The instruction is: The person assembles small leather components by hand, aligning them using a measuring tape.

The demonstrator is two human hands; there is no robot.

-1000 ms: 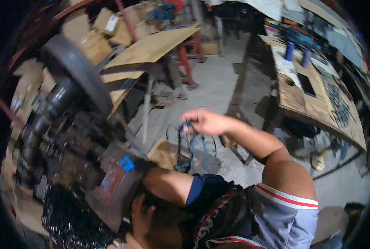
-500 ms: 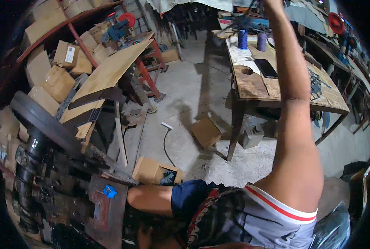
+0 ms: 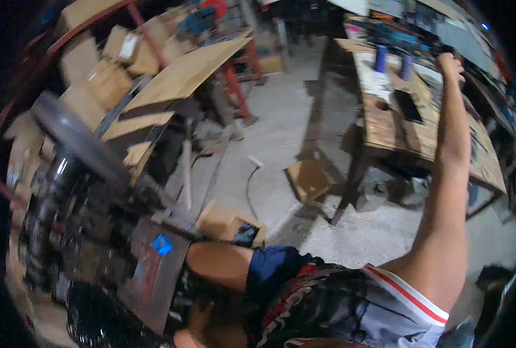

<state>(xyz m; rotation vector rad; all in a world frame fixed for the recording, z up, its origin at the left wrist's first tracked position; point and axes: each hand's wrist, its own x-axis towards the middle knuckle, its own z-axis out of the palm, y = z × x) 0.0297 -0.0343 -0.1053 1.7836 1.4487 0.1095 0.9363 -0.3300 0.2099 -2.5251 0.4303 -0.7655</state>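
Brown cardboard boxes (image 3: 104, 78) stacked on the upper-left shelving, one bearing a white label (image 3: 128, 47), open cardboard box (image 3: 230, 225) on the floor by the machine, flat cardboard piece (image 3: 307, 178) beside the workbench leg, dark flat screen-like tablet (image 3: 407, 105) on the workbench (image 3: 385, 124)

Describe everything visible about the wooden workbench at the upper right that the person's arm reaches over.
The wooden workbench stands on the concrete floor at the upper right, on dark, thin legs. Its top looks like pale, worn board, cluttered: two blue cylinders upright near the far end, a flat black rectangle lying mid-top, more blurred items along the far edge. The person's right hand is stretched above it; contact cannot be judged.
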